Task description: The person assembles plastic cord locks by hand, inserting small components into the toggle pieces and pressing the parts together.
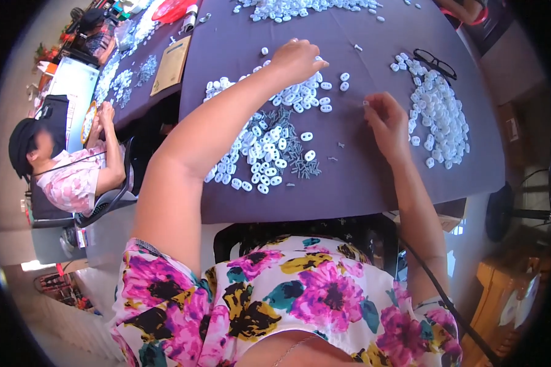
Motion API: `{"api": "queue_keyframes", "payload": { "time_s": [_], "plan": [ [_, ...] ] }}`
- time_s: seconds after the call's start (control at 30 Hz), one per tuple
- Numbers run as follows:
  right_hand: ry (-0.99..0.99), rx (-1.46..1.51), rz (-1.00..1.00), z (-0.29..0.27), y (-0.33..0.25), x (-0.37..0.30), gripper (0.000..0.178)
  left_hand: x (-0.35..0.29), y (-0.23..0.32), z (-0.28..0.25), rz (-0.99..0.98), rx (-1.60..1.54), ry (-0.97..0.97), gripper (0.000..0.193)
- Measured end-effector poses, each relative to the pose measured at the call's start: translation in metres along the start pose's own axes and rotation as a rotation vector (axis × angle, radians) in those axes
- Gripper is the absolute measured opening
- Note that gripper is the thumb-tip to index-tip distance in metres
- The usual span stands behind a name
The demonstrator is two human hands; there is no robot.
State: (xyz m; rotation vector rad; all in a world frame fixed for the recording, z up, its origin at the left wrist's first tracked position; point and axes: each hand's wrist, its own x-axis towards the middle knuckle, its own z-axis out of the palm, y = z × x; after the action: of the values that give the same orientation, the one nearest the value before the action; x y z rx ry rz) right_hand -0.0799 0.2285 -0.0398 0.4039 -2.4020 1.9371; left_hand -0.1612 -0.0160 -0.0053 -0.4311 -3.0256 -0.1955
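My left hand (297, 60) reaches across to the far edge of a heap of white oval plastic pieces (297, 96), each with two dark holes. Its fingers are bent together, and a bit of white shows at the fingertips; what it is I cannot make out. My right hand (388, 122) hovers over the table between two heaps, thumb and forefinger pinched. Something tiny and pale may be at those fingertips, too small to name. Small grey screws (303, 165) lie heaped beside and among the nearer white pieces (263, 153).
Dark cloth covers the table (361, 183). A second heap of white pieces (438, 116) lies at right, with black-framed glasses (434, 63) beside it. More pieces (288, 8) lie at the far edge. Left, a person (67, 165) sits at another table near a brown clipboard-like board (171, 66).
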Motion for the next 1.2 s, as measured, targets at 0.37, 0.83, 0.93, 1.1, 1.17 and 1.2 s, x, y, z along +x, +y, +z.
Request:
{"api": "queue_keyframes", "payload": {
  "time_s": [0.37, 0.83, 0.93, 1.1, 1.17, 1.2],
  "plan": [
    [-0.041, 0.025, -0.041, 0.0, 0.01, 0.007, 0.017, -0.027, 0.04, 0.018, 0.408, -0.154, 0.181, 0.031],
    [-0.035, -0.106, -0.072, -0.002, 0.011, 0.005, 0.015, -0.15, 0.017, -0.029, 0.085, -0.343, 0.094, 0.019],
    [-0.038, -0.113, -0.092, -0.001, 0.012, 0.005, 0.016, -0.178, 0.031, -0.03, 0.139, -0.249, 0.056, 0.017],
    [-0.025, -0.061, -0.058, 0.001, 0.008, 0.005, 0.016, -0.188, 0.017, -0.021, 0.018, -0.289, 0.225, 0.011],
    [-0.016, -0.041, -0.075, 0.001, 0.008, 0.005, 0.016, -0.189, 0.014, -0.024, -0.001, -0.258, 0.233, 0.009],
    [-0.025, -0.052, -0.049, 0.001, 0.007, 0.005, 0.016, -0.19, 0.014, -0.026, -0.048, -0.287, 0.2, 0.012]
  ]
}}
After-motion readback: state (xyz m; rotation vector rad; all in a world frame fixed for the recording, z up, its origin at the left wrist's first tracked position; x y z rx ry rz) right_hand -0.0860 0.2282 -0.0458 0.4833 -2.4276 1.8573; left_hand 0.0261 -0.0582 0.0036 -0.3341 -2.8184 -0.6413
